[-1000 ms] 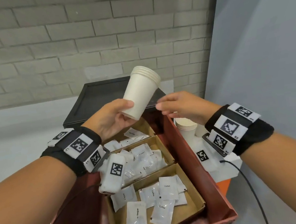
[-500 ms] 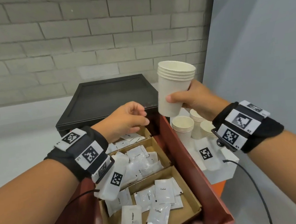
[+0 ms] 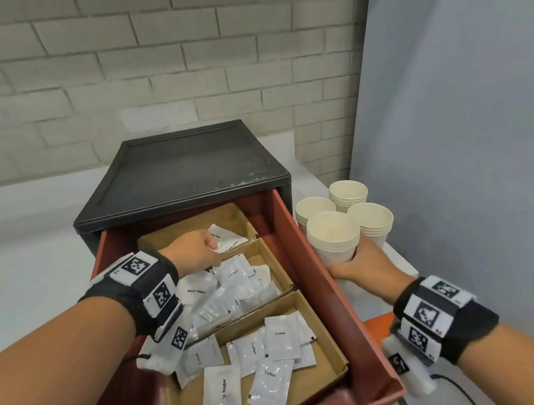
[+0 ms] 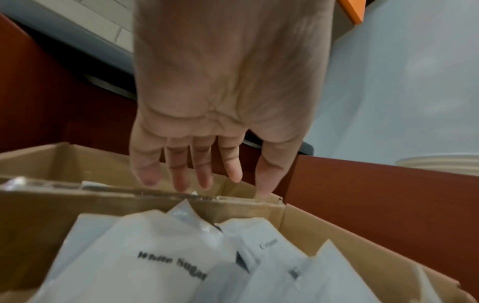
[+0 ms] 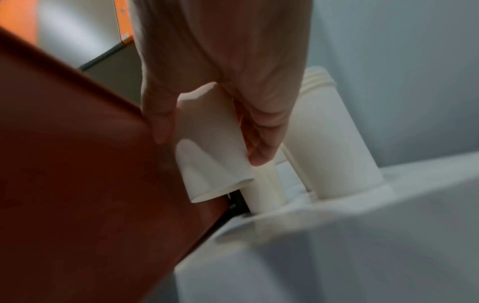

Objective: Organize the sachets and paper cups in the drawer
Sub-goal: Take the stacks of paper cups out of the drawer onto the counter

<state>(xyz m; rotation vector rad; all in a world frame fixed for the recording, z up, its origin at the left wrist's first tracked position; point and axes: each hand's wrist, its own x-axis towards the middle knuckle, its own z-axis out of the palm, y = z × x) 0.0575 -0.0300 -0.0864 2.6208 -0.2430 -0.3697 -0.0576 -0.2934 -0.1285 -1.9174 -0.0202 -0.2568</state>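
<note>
The red drawer [image 3: 320, 282] stands pulled out, with three cardboard compartments full of mixed white sachets [image 3: 274, 338] labelled Coffee, Cream and White Sugar. My left hand [image 3: 212, 243] reaches into the back compartment [image 3: 231, 214] over a sachet [image 3: 226, 239]. In the left wrist view the left hand [image 4: 207, 182] hangs with straight fingers [image 4: 181, 180] and holds nothing. My right hand [image 3: 359, 258] grips a stack of paper cups [image 3: 332, 238] low on the white surface right of the drawer. Thumb and fingers [image 5: 259, 155] wrap round the cup stack [image 5: 207, 168].
Three more cup stacks [image 3: 371, 220] stand close behind the held one. The black cabinet top [image 3: 187, 164] lies above the drawer. A grey partition [image 3: 463, 118] closes the right side and a brick wall [image 3: 148, 66] the back. An orange edge [image 3: 378, 320] shows below the white surface.
The cup stack passed from my left hand to my right, which carried it right and down beside the other stacks. My left hand dropped into the drawer's back compartment.
</note>
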